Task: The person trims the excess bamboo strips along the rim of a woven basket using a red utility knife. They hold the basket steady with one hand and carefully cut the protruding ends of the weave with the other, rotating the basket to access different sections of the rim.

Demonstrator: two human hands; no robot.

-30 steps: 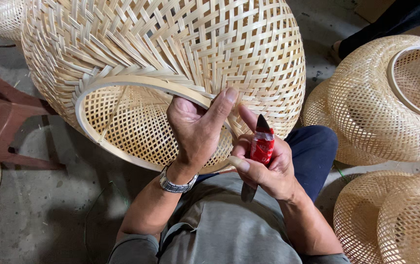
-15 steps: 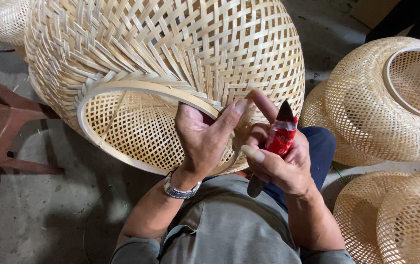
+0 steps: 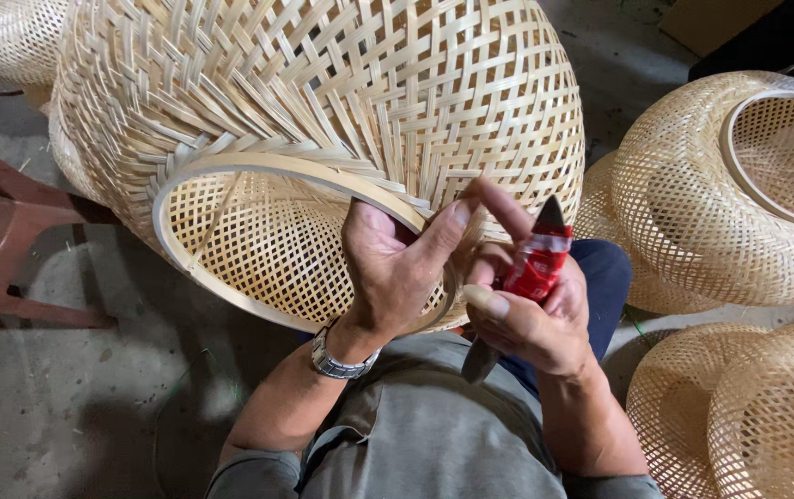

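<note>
Fingers (image 3: pixel 443 222) of the left hand (image 3: pixel 388 273) are hooked over the hoop rim of the large woven bamboo basket (image 3: pixel 323 120), thumb outside and palm inside the mouth, grasping that rim; fingers of the right hand (image 3: pixel 526 314) are clenched round a knife with a red-wrapped handle (image 3: pixel 534 263), its dark point just beside the weave next to the left fingertips. Largest item: the basket, lying on its side against the person's lap, mouth toward the body, extending up and away from both hands. Judged light, springy and open-meshed; the thin splints look liable to crack or snag, so the stiff hoop rim is the sound place to hold, as the left hand does. Its interior shows nothing but weave. Right of the knife hand, well apart, sit further woven baskets (image 3: pixel 739 194), one with its ringed mouth up and nothing seen inside, others stacked domed below (image 3: pixel 748 407). Left of the gripping hand stands a reddish-brown stool (image 3: pixel 9 249). A metal wristwatch (image 3: pixel 337 360) sits on the left wrist, below the fingers.
</note>
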